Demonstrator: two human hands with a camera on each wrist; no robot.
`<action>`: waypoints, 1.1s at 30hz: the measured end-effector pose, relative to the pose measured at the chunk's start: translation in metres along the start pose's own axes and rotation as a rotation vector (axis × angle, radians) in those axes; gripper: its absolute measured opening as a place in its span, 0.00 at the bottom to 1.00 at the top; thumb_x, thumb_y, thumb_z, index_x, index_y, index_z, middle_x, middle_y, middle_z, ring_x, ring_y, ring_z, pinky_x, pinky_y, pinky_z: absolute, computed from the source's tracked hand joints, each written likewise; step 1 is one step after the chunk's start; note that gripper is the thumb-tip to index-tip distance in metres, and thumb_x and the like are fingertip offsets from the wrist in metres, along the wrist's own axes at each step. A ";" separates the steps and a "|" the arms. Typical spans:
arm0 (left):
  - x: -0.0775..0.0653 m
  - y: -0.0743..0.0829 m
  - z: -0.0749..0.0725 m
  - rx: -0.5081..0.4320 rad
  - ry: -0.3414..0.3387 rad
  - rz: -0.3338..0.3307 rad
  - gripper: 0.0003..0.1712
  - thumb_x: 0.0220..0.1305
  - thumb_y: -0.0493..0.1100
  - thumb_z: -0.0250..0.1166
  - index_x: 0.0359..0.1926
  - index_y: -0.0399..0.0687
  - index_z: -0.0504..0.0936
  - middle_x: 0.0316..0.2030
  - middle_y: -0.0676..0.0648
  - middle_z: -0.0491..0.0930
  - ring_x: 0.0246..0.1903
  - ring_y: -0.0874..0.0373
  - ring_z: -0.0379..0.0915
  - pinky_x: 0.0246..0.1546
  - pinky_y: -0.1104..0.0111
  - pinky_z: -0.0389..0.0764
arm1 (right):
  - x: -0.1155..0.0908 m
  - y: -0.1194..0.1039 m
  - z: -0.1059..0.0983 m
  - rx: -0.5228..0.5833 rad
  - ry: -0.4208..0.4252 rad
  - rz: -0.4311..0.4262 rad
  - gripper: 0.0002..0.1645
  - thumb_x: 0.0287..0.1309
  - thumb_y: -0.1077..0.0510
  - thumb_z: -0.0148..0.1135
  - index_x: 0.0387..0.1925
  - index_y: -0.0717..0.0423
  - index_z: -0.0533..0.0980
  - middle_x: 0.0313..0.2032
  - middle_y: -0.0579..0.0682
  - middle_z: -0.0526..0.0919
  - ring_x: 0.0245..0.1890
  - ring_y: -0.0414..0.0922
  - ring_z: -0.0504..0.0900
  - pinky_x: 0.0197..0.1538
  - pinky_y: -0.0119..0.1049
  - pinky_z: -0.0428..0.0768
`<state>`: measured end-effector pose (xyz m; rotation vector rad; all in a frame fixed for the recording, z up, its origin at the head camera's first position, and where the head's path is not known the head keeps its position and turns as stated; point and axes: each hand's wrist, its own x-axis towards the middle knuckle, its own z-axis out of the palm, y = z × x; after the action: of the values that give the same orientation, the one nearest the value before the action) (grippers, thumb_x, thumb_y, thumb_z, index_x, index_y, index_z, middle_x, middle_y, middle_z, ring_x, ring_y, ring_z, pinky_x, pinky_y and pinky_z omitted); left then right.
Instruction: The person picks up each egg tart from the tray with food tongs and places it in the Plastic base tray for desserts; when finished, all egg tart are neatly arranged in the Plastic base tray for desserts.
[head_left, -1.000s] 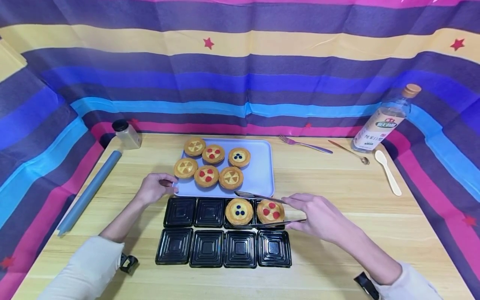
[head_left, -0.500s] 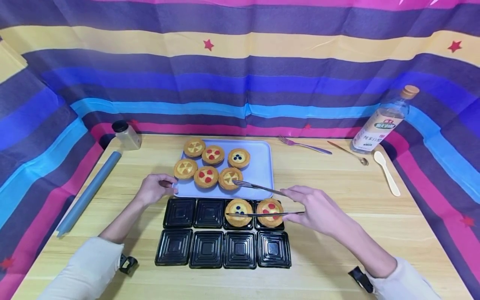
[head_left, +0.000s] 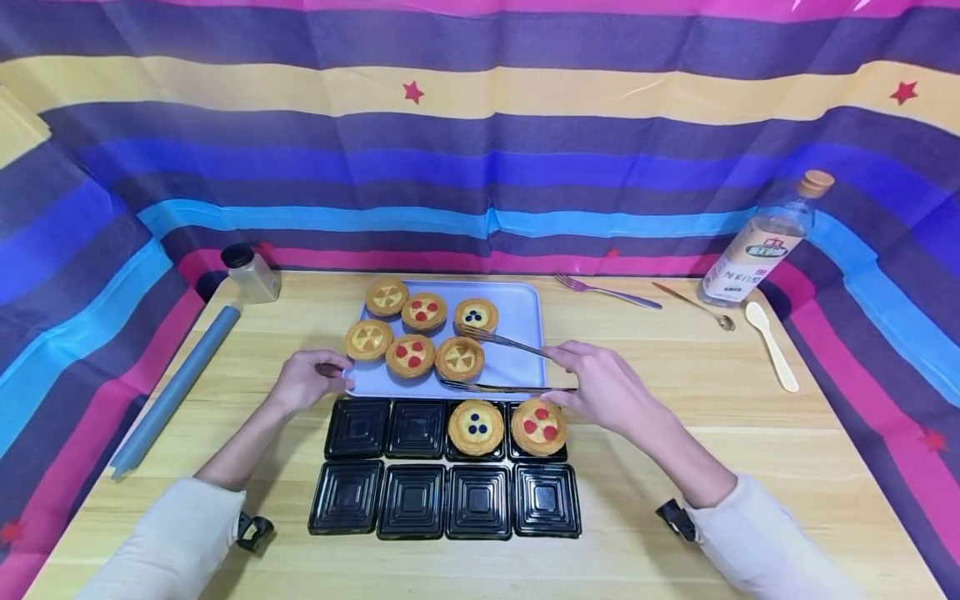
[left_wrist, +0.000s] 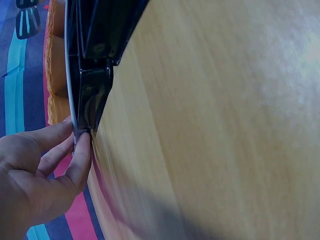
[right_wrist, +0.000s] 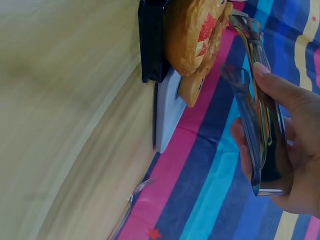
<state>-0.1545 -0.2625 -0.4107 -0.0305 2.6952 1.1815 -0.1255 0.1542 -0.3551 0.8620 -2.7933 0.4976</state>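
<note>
My right hand (head_left: 600, 387) holds metal tongs (right_wrist: 262, 115), their arms spread apart. In the head view the tong tips lie on either side of the tart with tan wedge topping (head_left: 460, 360) at the tray's front right. Several other tarts, topped with wedges, red berries or blueberries, sit on the lavender tray (head_left: 517, 304). My left hand (head_left: 306, 381) pinches the tray's front left corner between thumb and fingers, also seen in the left wrist view. A blueberry tart (head_left: 476, 427) and a red-berry tart (head_left: 539, 427) sit in black square plastic trays (head_left: 357, 427) before it.
Several black trays form two rows on the wooden table. A grey roll (head_left: 176, 390) and a black-lidded jar (head_left: 251, 272) stand left. Rightward lie a fork (head_left: 607, 292), a thin metal spoon (head_left: 697, 307), a cream spoon (head_left: 772, 346) and a vinegar bottle (head_left: 757, 250).
My right hand has moved the tongs up and left, from over the two tarts in the black trays to around the wedge tart on the lavender tray. My left hand stays at the corner.
</note>
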 end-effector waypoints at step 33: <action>0.001 -0.001 -0.001 0.011 0.001 -0.005 0.19 0.52 0.36 0.70 0.45 0.32 0.81 0.37 0.37 0.82 0.35 0.57 0.76 0.29 0.75 0.78 | 0.013 0.001 0.011 0.005 -0.060 0.061 0.35 0.42 0.47 0.76 0.52 0.61 0.78 0.47 0.58 0.84 0.45 0.54 0.84 0.49 0.48 0.81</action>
<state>-0.1550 -0.2637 -0.4113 -0.0368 2.7008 1.1661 -0.1374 0.1445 -0.3622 0.8076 -2.8823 0.4966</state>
